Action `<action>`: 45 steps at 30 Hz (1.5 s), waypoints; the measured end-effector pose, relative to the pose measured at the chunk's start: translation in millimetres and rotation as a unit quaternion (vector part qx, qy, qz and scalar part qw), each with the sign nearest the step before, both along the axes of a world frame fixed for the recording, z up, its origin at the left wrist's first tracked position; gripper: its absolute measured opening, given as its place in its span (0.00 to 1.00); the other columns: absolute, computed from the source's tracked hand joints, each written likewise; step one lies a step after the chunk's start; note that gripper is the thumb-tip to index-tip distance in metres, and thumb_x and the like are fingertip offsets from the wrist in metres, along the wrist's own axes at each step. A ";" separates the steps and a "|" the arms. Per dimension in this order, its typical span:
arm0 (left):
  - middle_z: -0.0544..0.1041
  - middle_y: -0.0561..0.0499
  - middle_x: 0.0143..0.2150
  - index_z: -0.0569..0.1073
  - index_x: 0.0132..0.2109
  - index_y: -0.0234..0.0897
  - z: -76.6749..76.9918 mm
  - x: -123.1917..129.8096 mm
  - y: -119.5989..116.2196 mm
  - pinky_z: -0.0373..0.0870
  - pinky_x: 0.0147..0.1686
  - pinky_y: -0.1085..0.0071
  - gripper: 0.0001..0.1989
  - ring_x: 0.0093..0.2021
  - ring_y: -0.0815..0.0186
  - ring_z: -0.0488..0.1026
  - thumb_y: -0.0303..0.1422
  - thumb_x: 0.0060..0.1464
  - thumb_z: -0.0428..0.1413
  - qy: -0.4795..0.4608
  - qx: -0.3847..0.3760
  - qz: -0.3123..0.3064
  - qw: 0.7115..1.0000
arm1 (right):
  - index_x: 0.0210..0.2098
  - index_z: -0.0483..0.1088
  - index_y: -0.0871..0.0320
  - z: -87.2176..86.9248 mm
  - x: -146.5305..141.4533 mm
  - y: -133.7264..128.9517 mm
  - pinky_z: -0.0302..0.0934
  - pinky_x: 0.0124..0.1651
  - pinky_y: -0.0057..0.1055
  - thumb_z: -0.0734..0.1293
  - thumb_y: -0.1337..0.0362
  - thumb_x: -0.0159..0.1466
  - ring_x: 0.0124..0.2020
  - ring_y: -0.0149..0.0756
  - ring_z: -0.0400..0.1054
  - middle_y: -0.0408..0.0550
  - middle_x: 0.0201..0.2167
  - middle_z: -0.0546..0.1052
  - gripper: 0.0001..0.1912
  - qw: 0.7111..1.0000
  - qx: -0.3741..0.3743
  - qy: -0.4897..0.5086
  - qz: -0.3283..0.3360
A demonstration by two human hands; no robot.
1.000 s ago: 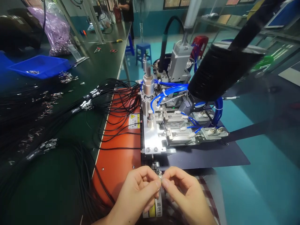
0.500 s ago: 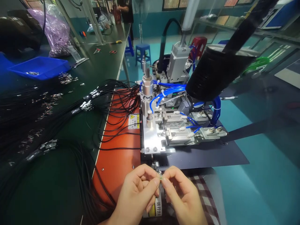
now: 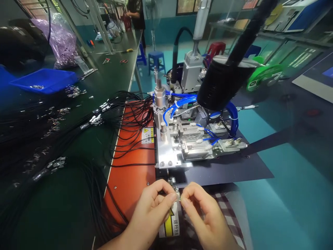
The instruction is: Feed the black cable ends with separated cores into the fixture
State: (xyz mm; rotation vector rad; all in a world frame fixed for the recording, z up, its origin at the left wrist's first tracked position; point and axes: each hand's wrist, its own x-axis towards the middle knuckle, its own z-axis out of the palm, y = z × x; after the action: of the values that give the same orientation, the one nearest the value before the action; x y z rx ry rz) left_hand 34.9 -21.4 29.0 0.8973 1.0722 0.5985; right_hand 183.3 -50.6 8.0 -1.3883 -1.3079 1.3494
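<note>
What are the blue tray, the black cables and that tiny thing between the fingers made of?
Blue tray: probably glossy plastic; its smooth sides shine softly.
Black cables: likely smooth, rubbery plastic outside; they bend in curves.
Tiny thing: perhaps metal, a thin pale line, but too small to tell.

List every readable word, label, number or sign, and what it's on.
"运行方": white label by the left hand; anything after that unclear.
Yellow arrow, black outline: same label.
Yellow triangle sign: sticker by the orange panel; its print is too small.
Green reel: its marking is too blurred.
Small plate on the machine: too small.
</note>
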 end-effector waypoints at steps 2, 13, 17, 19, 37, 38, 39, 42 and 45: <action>0.51 0.65 0.14 0.62 0.31 0.36 2.0 -2.0 2.7 0.42 0.15 0.79 0.13 0.16 0.77 0.46 0.40 0.56 0.53 0.003 -0.012 -0.030 0.999 | 0.26 0.61 0.56 0.7 1.5 1.5 0.50 0.27 0.28 0.59 0.58 0.65 0.25 0.32 0.53 0.40 0.24 0.60 0.13 0.999 -0.031 0.018 0.012; 0.67 0.51 0.33 0.70 0.37 0.35 -0.6 -24.1 19.9 0.65 0.33 0.69 0.11 0.32 0.66 0.66 0.25 0.60 0.44 0.358 0.367 -0.159 0.844 | 0.26 0.61 0.57 -17.4 10.0 37.9 0.42 0.24 0.26 0.63 0.55 0.62 0.22 0.28 0.46 0.36 0.21 0.56 0.14 0.989 -0.116 0.091 0.005; 0.70 0.48 0.34 0.71 0.45 0.34 -7.9 -28.2 25.4 0.68 0.32 0.69 0.16 0.34 0.62 0.68 0.20 0.58 0.43 0.384 0.440 -0.225 0.780 | 0.26 0.60 0.58 -26.3 6.5 42.0 0.41 0.23 0.26 0.63 0.54 0.61 0.21 0.28 0.45 0.35 0.19 0.55 0.15 0.985 -0.138 0.103 0.006; 0.70 0.48 0.35 0.69 0.51 0.37 -10.7 -30.1 27.0 0.68 0.29 0.70 0.19 0.32 0.63 0.68 0.19 0.56 0.43 0.395 0.471 -0.256 0.746 | 0.27 0.60 0.58 -26.7 7.0 42.0 0.41 0.23 0.26 0.63 0.54 0.61 0.21 0.28 0.46 0.35 0.19 0.55 0.14 0.984 -0.145 0.103 0.007; 0.70 0.49 0.36 0.62 0.57 0.38 -18.5 -37.0 25.7 0.69 0.28 0.65 0.20 0.31 0.62 0.69 0.21 0.59 0.41 0.400 0.518 -0.288 0.699 | 0.28 0.63 0.58 -29.1 4.7 41.7 0.46 0.25 0.26 0.64 0.56 0.61 0.23 0.28 0.50 0.37 0.21 0.59 0.12 0.985 -0.148 0.083 -0.006; 0.70 0.49 0.36 0.63 0.57 0.38 -18.7 -36.6 25.8 0.70 0.28 0.65 0.20 0.31 0.61 0.69 0.21 0.59 0.41 0.402 0.521 -0.287 0.696 | 0.28 0.63 0.58 -29.1 4.6 41.9 0.46 0.25 0.26 0.64 0.56 0.61 0.23 0.28 0.50 0.37 0.21 0.58 0.12 0.986 -0.148 0.082 -0.007; 0.70 0.48 0.36 0.63 0.56 0.37 -18.9 -36.2 26.0 0.70 0.28 0.64 0.20 0.31 0.61 0.69 0.21 0.59 0.42 0.405 0.523 -0.287 0.693 | 0.27 0.63 0.58 -29.1 4.4 42.1 0.46 0.24 0.26 0.64 0.56 0.61 0.22 0.28 0.50 0.37 0.21 0.58 0.12 0.986 -0.148 0.080 -0.009; 0.71 0.47 0.37 0.64 0.56 0.36 -19.1 -35.0 26.8 0.71 0.28 0.64 0.20 0.31 0.60 0.70 0.21 0.58 0.43 0.415 0.526 -0.290 0.683 | 0.27 0.63 0.58 -28.7 3.6 42.1 0.47 0.24 0.26 0.64 0.57 0.61 0.22 0.28 0.50 0.37 0.21 0.58 0.12 0.986 -0.147 0.077 -0.016; 0.71 0.47 0.36 0.64 0.56 0.35 -18.0 -35.2 26.7 0.71 0.27 0.64 0.20 0.30 0.60 0.70 0.22 0.58 0.43 0.411 0.529 -0.287 0.685 | 0.27 0.63 0.58 -27.2 2.9 41.0 0.47 0.24 0.26 0.64 0.57 0.62 0.22 0.28 0.50 0.37 0.20 0.58 0.11 0.986 -0.146 0.082 -0.018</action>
State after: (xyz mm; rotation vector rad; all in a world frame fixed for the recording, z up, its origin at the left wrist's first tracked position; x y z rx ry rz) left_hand -0.3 5.3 11.0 2.6083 1.0600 0.1928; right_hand 186.2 -9.6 -19.3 -1.4502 -1.0007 1.6428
